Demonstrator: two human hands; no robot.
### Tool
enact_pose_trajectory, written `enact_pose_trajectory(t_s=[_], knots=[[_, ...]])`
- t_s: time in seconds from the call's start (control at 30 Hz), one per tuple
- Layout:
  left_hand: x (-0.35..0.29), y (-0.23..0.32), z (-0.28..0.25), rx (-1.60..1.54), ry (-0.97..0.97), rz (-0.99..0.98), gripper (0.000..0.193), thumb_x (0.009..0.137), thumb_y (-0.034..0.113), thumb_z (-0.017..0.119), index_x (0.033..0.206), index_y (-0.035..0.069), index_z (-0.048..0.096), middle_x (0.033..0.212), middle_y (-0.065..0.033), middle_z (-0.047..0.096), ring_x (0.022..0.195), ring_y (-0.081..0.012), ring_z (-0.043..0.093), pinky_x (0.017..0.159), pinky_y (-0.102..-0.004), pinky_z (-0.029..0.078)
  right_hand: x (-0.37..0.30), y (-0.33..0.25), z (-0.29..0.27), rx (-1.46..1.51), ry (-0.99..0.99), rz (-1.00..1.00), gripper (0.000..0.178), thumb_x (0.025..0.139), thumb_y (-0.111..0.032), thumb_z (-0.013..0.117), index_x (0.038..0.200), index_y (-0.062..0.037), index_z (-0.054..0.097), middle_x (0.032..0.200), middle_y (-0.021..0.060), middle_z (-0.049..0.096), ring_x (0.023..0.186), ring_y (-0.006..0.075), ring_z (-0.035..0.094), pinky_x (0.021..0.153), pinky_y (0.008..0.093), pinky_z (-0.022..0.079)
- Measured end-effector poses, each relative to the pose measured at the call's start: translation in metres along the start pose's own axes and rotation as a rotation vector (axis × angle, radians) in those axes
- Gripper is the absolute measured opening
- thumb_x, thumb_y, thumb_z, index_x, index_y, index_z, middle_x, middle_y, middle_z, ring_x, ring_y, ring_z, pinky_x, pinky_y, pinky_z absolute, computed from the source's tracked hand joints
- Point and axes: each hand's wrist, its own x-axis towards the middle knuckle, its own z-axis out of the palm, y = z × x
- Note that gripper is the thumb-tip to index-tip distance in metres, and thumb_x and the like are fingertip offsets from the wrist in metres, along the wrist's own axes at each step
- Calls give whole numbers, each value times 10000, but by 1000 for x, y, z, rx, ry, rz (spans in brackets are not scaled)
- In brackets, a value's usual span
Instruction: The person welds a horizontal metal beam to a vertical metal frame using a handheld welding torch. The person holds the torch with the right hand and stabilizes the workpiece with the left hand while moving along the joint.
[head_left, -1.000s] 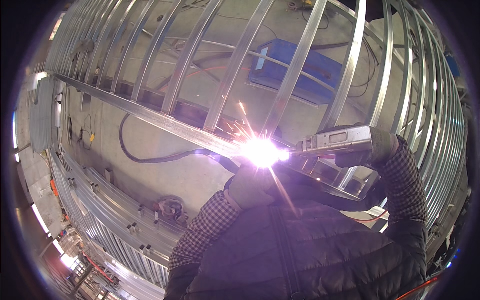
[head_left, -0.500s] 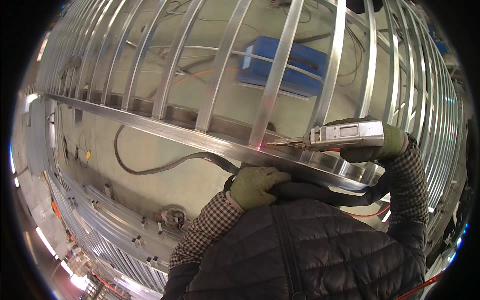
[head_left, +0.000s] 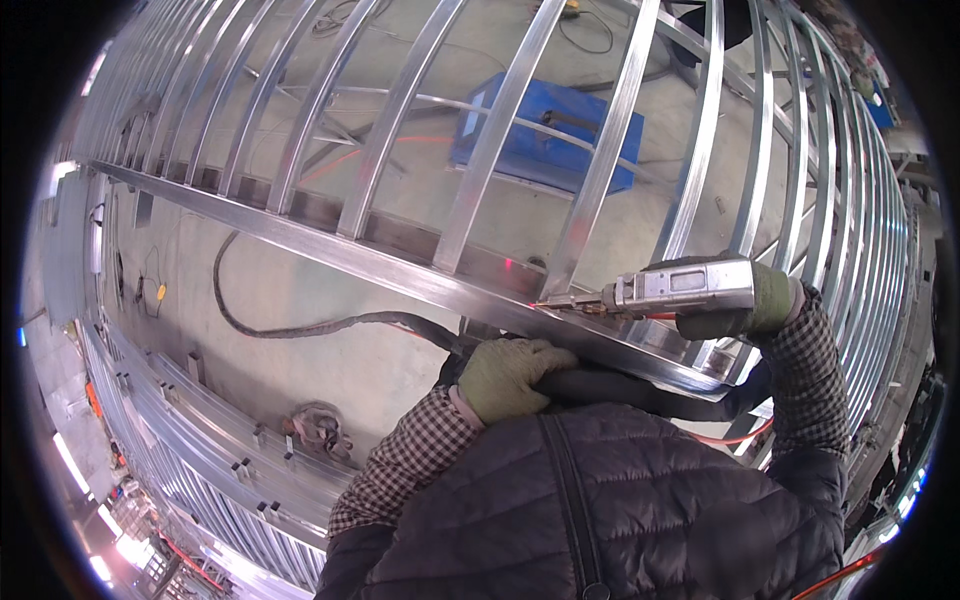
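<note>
My right hand (head_left: pixel 772 300), in a green work glove, is closed around a silver handheld welding gun (head_left: pixel 690 285). The gun's narrow nozzle points left, at the long metal rail (head_left: pixel 340 250) near the foot of a crossbar (head_left: pixel 600 175). A small red light shows at the nozzle tip, with a red glint on the rail's inner face. My left hand (head_left: pixel 512 380), gloved alike, is wrapped over the thick black hose (head_left: pixel 630 388) in front of my body. Its fingertips curl out of sight beneath.
Beyond the crossbars, a blue box-shaped unit (head_left: pixel 545 135) stands on the floor. Metal profiles (head_left: pixel 220 430) lie stacked at the lower left, beside a crumpled cloth-like bundle (head_left: pixel 318 430). A dark hose (head_left: pixel 300 330) loops across the floor. An orange-red cable (head_left: pixel 850 572) runs at the lower right.
The metal frame has shifted leftward in view. The nozzle has gone from one crossbar's foot to the adjacent crossbar on the right. The pink glow has faded; my left hand keeps its hold.
</note>
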Motion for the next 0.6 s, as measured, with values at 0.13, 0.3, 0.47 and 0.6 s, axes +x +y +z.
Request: enact_pose_trajectory(t_s=[0.13, 0.3, 0.47, 0.6], knots=[[6, 12, 18, 6, 94, -15, 568, 713, 179, 838, 1277, 177, 768, 1189, -85, 783, 1099, -330, 752, 946, -451, 604, 7, 17, -6, 43, 2, -157, 601, 919, -163, 890, 1450, 14, 670, 1316, 189, 767, 1114, 296, 771, 953, 384, 616], [7, 20, 25, 15, 142, -21, 553, 703, 151, 825, 1253, 177, 775, 1180, -73, 788, 1075, -327, 755, 930, -451, 609, 10, 25, -12, 46, -61, -100, 558, 941, -192, 882, 1420, 20, 688, 1312, 206, 762, 1123, 313, 769, 972, 385, 613], [10, 23, 24, 8, 126, -56, 551, 700, 152, 820, 1248, 173, 778, 1182, -69, 788, 1081, -328, 753, 933, -449, 608, 13, 22, -11, 52, -46, -128, 564, 946, -213, 885, 1422, 17, 688, 1333, 208, 754, 1146, 315, 762, 992, 376, 605], [11, 22, 23, 14, 110, -72, 554, 699, 153, 819, 1252, 171, 778, 1173, -78, 791, 1086, -328, 754, 936, -450, 609, 14, 23, -11, 68, -54, -102, 588, 950, -227, 887, 1443, 14, 674, 1361, 199, 747, 1178, 302, 753, 1018, 373, 596]])
